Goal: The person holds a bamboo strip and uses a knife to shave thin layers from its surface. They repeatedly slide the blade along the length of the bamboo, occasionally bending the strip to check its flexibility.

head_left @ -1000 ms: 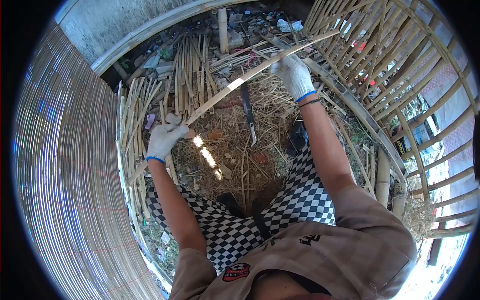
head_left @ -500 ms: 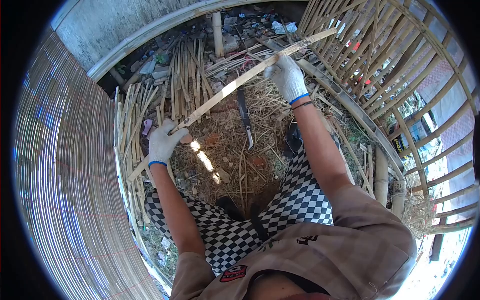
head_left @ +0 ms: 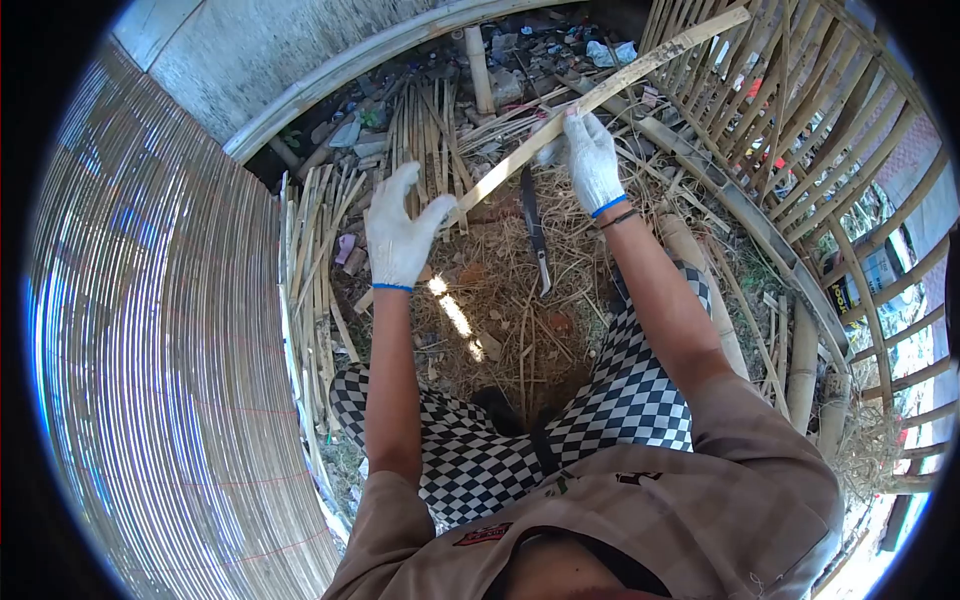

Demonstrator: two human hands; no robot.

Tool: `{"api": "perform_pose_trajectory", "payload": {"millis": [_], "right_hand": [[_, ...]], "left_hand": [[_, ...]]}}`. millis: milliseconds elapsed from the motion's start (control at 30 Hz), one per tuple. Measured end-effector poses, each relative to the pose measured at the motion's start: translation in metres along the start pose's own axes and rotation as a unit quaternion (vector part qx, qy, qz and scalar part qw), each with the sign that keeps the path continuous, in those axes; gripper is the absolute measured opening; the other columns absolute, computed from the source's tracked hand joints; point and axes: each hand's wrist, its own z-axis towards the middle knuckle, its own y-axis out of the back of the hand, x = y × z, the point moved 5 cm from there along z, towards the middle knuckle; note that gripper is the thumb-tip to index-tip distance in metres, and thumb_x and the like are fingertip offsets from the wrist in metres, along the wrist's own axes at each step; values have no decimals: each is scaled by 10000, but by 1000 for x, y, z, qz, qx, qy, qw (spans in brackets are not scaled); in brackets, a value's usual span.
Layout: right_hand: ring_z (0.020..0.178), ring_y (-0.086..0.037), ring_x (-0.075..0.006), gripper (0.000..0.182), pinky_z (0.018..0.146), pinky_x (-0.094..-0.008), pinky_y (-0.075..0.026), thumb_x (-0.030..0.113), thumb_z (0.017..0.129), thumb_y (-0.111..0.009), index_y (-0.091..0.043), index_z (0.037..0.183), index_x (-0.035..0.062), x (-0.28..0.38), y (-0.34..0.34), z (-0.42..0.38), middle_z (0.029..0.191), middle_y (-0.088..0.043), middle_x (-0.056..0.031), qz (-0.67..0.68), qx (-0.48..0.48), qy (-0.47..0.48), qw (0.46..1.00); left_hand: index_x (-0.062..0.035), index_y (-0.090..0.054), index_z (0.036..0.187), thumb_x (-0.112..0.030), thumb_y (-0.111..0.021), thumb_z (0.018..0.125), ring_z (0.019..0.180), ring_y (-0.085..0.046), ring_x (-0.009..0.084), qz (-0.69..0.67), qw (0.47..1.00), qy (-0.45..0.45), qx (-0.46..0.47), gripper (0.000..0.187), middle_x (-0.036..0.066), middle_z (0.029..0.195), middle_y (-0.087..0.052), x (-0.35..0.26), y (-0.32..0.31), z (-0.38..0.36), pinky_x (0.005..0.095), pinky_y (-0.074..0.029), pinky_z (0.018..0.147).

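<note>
A long flat bamboo strip [head_left: 520,150] runs slantwise from the lower left up to the top right. My right hand [head_left: 592,160], in a white glove, is closed around the strip's upper part. My left hand [head_left: 400,235], also gloved, lies against the lower part with its fingers spread and its thumb by the strip. A dark-bladed knife [head_left: 535,230] lies on the straw-covered ground between my hands, touched by neither. My knees in checkered trousers [head_left: 610,400] are below.
A curved woven bamboo mat [head_left: 150,330] fills the left. An open bamboo lattice [head_left: 800,130] curves along the right, with thick bamboo poles [head_left: 800,370] beside it. Several split slats [head_left: 320,230] lie on the ground under a concrete wall [head_left: 270,50].
My left hand has slid up the strip towards the right hand and opened its fingers. The strip's far end has risen and swung right. The right hand keeps its grip.
</note>
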Motion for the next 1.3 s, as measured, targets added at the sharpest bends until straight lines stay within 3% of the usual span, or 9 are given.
{"api": "perform_pose_trajectory", "payload": {"millis": [200,267,400,600,800,1000,1200,1267,1300], "right_hand": [[866,-660,-94,267,734,-288,-538,249,1061,-589,-709,1194,51,-8,-42,-22,983,-730,-31,-121,37,37,991],[679,-659,-118,274,627,-275,-546,227,1076,-564,-659,1214,10,9,-57,-28,928,-698,-51,-298,46,149,942],[866,-673,-132,262,765,-336,-551,191,1030,-627,-687,1212,12,10,-72,-33,1020,-756,-116,-159,77,31,984],[853,-675,-115,284,755,-311,-560,147,1018,-640,-656,1263,3,8,-78,-34,983,-746,-105,-163,83,88,979],[900,-699,-140,362,788,-322,-572,127,988,-664,-608,1324,3,32,-86,-46,1055,-745,-136,-217,139,127,958],[895,-726,-197,446,788,-336,-576,214,978,-689,-565,1373,48,11,-70,-35,1070,-738,-160,-284,111,184,934],[1038,-697,-417,461,922,-456,-543,365,936,-682,-621,1261,45,-50,-15,-16,1090,-725,-249,-388,75,-56,917],[1057,-686,-432,477,942,-476,-535,384,931,-680,-632,1257,40,-55,-8,-15,1102,-721,-258,-504,99,-61,856],[1080,-676,-441,499,953,-490,-530,416,924,-676,-645,1249,40,-60,-4,-18,1111,-717,-267,-501,101,-53,858]], "left_hand": [[-41,-484,1505,-412,-826,821,1316,-578,286,-62,983,-174,25,850,174,1436,-601,-152,10,101,422,-445,1118],[-60,-577,1431,-439,-795,848,1249,-624,279,-88,969,-232,11,729,171,1356,-654,-186,-1,127,421,-487,1070],[-16,-541,1410,-282,-712,960,1016,-701,246,-167,952,-158,202,550,156,1097,-740,-251,3,132,352,-546,897],[-91,-693,1283,-464,-749,891,983,-718,259,14,967,-243,77,544,172,1061,-742,-236,-19,127,428,-552,893],[-67,-728,1182,-356,-575,1035,807,-666,151,-88,954,-171,229,359,42,883,-649,-228,-26,124,355,-562,749],[10,-618,1279,-245,-507,1077,711,-663,187,-197,967,-162,0,344,109,868,-656,-221,47,148,328,-601,653],[-135,-614,1001,-369,-583,1058,439,-375,59,-360,884,-216,-204,243,-51,650,-466,-218,212,177,240,-250,371],[-29,-583,1191,-415,-451,1104,998,-607,213,-243,917,-188,-257,417,103,1031,-589,-214,266,167,439,-551,997],[-8,-586,1221,-386,-431,1101,1053,-630,267,-218,906,-185,-312,426,141,1045,-638,-207,283,163,434,-580,968]]}}
